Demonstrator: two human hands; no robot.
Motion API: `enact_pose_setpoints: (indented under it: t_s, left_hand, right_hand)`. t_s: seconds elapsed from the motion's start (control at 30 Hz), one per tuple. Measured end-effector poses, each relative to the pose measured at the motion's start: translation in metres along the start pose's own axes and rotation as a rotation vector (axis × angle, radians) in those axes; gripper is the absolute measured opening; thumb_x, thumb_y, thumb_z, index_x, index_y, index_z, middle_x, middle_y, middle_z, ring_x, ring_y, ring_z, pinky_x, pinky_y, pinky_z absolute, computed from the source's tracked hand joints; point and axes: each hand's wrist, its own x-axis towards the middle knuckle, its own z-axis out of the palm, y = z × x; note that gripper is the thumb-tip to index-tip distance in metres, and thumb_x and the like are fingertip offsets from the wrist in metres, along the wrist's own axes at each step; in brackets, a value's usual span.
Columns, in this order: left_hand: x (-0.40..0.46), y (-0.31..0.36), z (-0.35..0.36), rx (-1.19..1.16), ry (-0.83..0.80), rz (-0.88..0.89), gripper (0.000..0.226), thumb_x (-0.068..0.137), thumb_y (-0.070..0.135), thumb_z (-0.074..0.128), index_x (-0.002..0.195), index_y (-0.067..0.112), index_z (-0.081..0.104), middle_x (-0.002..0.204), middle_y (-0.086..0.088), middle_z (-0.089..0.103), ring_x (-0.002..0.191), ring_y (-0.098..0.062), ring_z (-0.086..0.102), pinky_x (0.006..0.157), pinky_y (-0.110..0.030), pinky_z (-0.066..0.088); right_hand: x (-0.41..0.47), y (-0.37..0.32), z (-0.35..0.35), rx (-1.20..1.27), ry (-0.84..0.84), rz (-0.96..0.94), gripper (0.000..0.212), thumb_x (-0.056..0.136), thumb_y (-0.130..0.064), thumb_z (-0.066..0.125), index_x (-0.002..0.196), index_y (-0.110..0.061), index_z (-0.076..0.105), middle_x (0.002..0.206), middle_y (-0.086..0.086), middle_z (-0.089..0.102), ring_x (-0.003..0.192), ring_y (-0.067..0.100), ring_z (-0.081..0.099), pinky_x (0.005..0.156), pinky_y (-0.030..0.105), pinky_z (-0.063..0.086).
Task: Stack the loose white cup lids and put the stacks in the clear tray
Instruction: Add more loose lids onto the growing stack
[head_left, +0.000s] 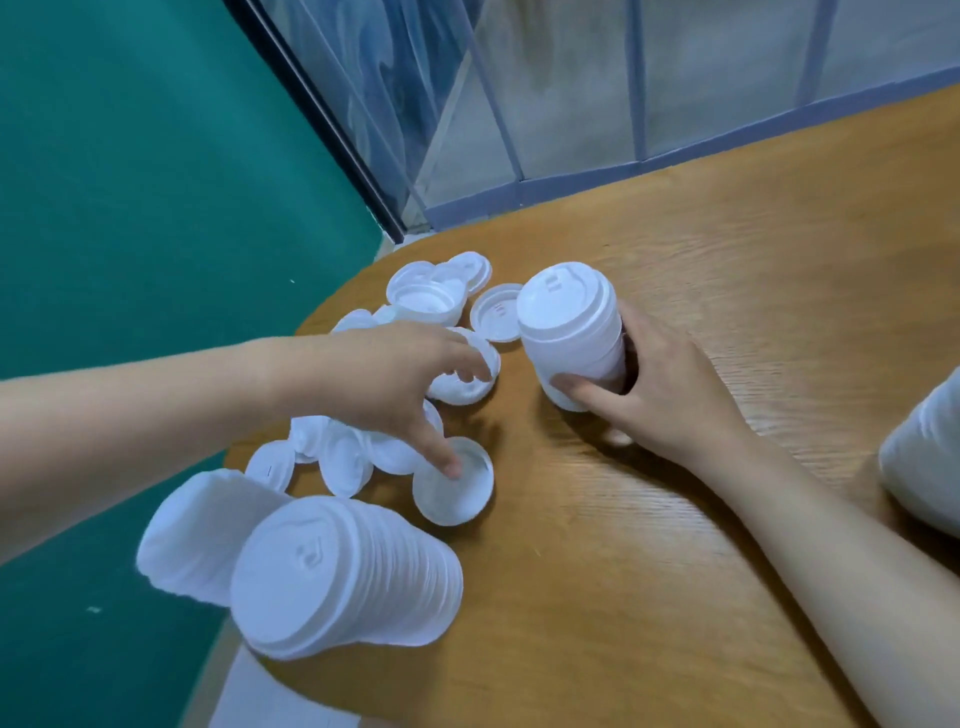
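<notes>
White plastic cup lids, part sorted. Right hand (670, 384) grips a short stack (571, 332) standing on the wooden table (727, 312), long axis near upright, top leaning left. Left hand (395, 379), fingers spread, touches loose lids (452, 488); grasp not certain. Taller finished stack (343, 571) lies near the table's edge, top toward the camera. About a dozen lids remain loose. Clear tray: not in view, nothing loaded by appearance.

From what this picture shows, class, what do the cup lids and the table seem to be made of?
Cup lids: probably thin moulded plastic, white and matt, with embossed marks and crisp stacking rims.
Table: wood or wood-look veneer, going by the brown grain lines; smooth with a slight sheen.
</notes>
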Motion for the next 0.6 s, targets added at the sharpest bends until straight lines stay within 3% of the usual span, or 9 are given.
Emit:
enact_pose_setpoints:
  t_s: [0.1,0.23,0.37,0.6]
  left_hand:
    - [0.004,0.002,0.014,0.219,-0.007,0.119,0.089,0.067,0.079,0.078,0.143,0.041,0.049,0.130,0.017,0.052,0.115,-0.008,0.046,0.096,-0.025,0.040]
    - [0.014,0.002,0.024,0.374,-0.015,0.284,0.070,0.080,0.072,0.073,0.140,0.040,0.055,0.124,0.014,0.057,0.107,-0.007,0.042,0.081,-0.017,0.028]
    - [0.022,0.004,0.028,0.337,-0.006,0.326,0.054,0.091,0.057,0.071,0.139,0.037,0.057,0.127,0.012,0.059,0.112,-0.010,0.049,0.088,-0.018,0.031]
    - [0.033,-0.002,0.049,0.210,-0.017,0.272,0.043,0.085,0.055,0.078,0.118,0.033,0.062,0.111,0.012,0.061,0.100,-0.010,0.049,0.083,-0.014,0.033]
  right_hand:
    - [0.000,-0.001,0.001,0.018,0.001,0.007,0.069,0.072,-0.071,0.069,0.129,-0.033,0.055,0.107,-0.016,0.066,0.096,0.013,0.060,0.086,0.043,0.052]
    - [-0.001,-0.001,0.001,0.036,-0.004,0.011,0.072,0.074,-0.069,0.074,0.135,-0.036,0.053,0.112,-0.015,0.066,0.100,0.013,0.063,0.088,0.045,0.053]
    - [-0.001,-0.002,0.001,0.042,-0.002,0.010,0.074,0.072,-0.073,0.071,0.135,-0.039,0.051,0.113,-0.016,0.065,0.099,0.013,0.064,0.087,0.046,0.055]
    - [0.001,0.001,0.001,0.047,-0.010,0.017,0.073,0.072,-0.072,0.071,0.133,-0.037,0.053,0.111,-0.015,0.065,0.099,0.012,0.063,0.087,0.047,0.055]
